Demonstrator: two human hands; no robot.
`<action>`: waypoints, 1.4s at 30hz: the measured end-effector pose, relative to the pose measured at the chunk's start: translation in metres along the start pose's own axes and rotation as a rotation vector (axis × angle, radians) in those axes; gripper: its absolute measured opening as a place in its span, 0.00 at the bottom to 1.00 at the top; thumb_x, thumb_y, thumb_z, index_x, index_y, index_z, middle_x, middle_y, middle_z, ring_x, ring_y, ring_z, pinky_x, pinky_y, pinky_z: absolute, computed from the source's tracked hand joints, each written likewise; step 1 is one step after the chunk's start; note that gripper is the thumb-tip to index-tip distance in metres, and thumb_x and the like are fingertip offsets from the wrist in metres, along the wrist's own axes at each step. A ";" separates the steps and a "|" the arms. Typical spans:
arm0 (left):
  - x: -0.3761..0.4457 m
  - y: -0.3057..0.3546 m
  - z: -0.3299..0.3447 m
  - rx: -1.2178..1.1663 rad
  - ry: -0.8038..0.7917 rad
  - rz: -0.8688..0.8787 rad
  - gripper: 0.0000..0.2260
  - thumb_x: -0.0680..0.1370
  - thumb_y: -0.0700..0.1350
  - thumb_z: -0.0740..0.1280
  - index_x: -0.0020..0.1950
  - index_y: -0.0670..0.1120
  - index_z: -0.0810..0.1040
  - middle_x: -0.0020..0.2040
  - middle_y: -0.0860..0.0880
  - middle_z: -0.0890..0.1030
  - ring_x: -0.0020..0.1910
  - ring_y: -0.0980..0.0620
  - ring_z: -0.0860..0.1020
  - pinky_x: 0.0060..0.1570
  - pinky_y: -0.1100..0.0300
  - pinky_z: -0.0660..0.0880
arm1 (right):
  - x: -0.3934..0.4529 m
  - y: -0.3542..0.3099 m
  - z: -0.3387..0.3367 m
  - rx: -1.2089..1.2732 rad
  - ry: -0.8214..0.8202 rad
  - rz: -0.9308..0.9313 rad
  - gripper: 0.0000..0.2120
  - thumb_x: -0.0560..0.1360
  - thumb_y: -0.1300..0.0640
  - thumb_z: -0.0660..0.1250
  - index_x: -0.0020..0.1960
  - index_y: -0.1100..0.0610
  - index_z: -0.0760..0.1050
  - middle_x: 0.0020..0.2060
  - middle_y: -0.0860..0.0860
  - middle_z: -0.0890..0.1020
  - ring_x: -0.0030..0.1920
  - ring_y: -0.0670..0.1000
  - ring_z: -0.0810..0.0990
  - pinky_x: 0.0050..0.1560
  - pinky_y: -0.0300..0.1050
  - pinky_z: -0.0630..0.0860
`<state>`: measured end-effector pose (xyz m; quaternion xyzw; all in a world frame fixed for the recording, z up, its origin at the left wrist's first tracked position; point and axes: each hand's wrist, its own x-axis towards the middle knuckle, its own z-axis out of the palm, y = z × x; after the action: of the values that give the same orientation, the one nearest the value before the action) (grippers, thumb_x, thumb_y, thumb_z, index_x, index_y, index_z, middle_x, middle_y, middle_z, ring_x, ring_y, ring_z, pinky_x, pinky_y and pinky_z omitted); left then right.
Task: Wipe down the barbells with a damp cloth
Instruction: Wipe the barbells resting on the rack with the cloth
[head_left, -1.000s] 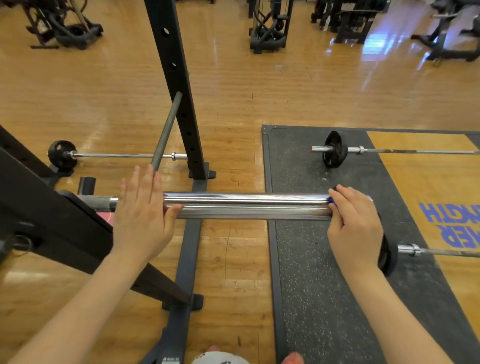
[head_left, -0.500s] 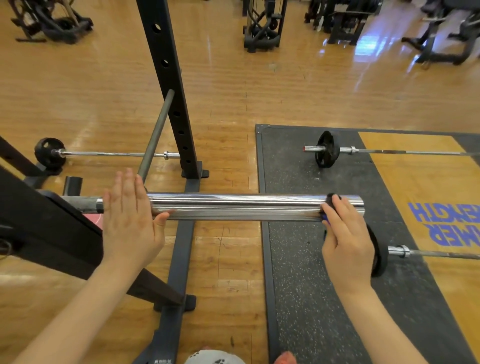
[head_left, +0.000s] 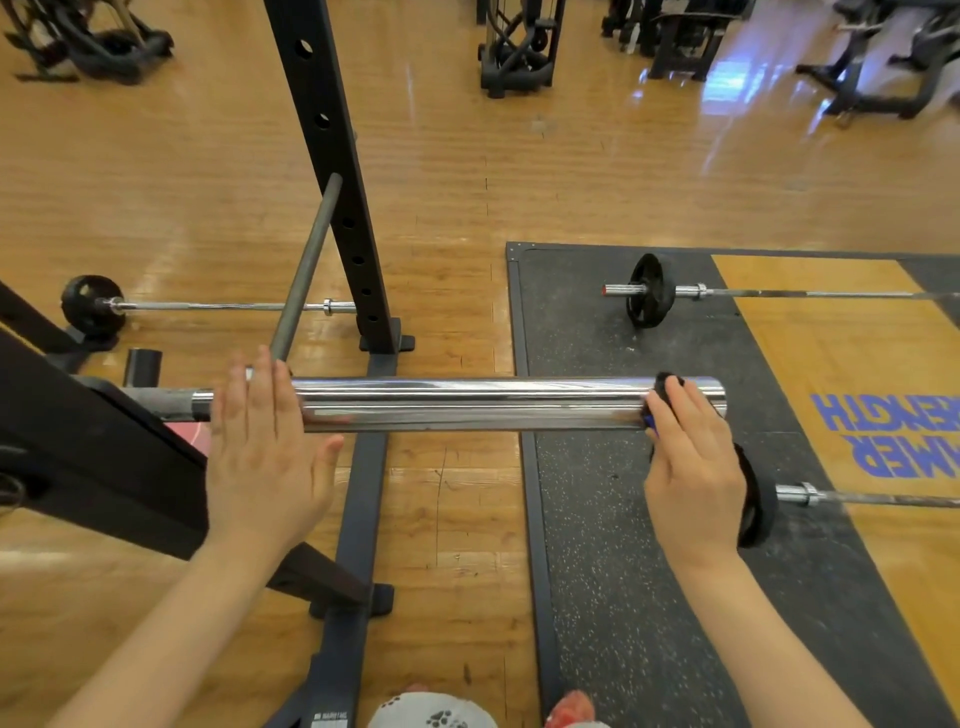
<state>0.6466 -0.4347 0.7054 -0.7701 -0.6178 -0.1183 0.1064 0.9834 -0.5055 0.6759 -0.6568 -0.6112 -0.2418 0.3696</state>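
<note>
sleeve (head_left: 467, 405): chrome, stiff, probably heavy and slick (racked at its left end)
left hand (head_left: 265, 441): resting flat, fingers together, steadying
right hand (head_left: 691, 462): fingers curling, pressing cloth (head_left: 655, 400) near sleeve's right end

Directly below the grip of the right hand (head_left: 693, 467) lies a black speckled rubber mat (head_left: 597, 597). To the right of the grip is a wooden platform inlay (head_left: 810, 597) with blue lettering (head_left: 893, 436) that reads upside down. Left of the grip and beyond it stands a black rack upright (head_left: 332, 171) with holes, and a grey rod (head_left: 306, 270) leans tilted just beside it. The rack's dark base rail (head_left: 363, 509) runs nearward over the wooden floor (head_left: 571, 171). Far beyond the grip stand black gym machines (head_left: 514, 47).
</note>
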 end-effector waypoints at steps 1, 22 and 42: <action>0.001 0.000 0.001 0.000 -0.004 -0.005 0.36 0.80 0.60 0.43 0.74 0.30 0.56 0.75 0.32 0.55 0.75 0.35 0.52 0.74 0.51 0.38 | 0.002 -0.001 -0.001 0.007 0.008 0.007 0.16 0.81 0.62 0.55 0.57 0.69 0.78 0.56 0.62 0.80 0.61 0.59 0.75 0.65 0.50 0.68; 0.009 -0.013 -0.002 -0.165 0.078 0.028 0.33 0.81 0.60 0.43 0.75 0.34 0.57 0.76 0.36 0.57 0.76 0.39 0.52 0.74 0.54 0.40 | 0.018 -0.017 -0.003 -0.016 0.047 0.142 0.15 0.77 0.64 0.58 0.58 0.69 0.77 0.56 0.63 0.80 0.60 0.59 0.76 0.63 0.53 0.71; 0.039 -0.018 -0.008 -0.031 -0.041 0.075 0.36 0.79 0.60 0.46 0.72 0.32 0.65 0.71 0.34 0.68 0.72 0.35 0.63 0.71 0.41 0.56 | 0.024 -0.006 -0.001 0.097 0.045 0.075 0.14 0.77 0.65 0.58 0.57 0.69 0.78 0.55 0.63 0.80 0.60 0.57 0.74 0.64 0.52 0.69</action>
<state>0.6370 -0.3969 0.7257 -0.7967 -0.5884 -0.1079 0.0860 0.9809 -0.4920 0.6963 -0.6550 -0.5889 -0.2126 0.4232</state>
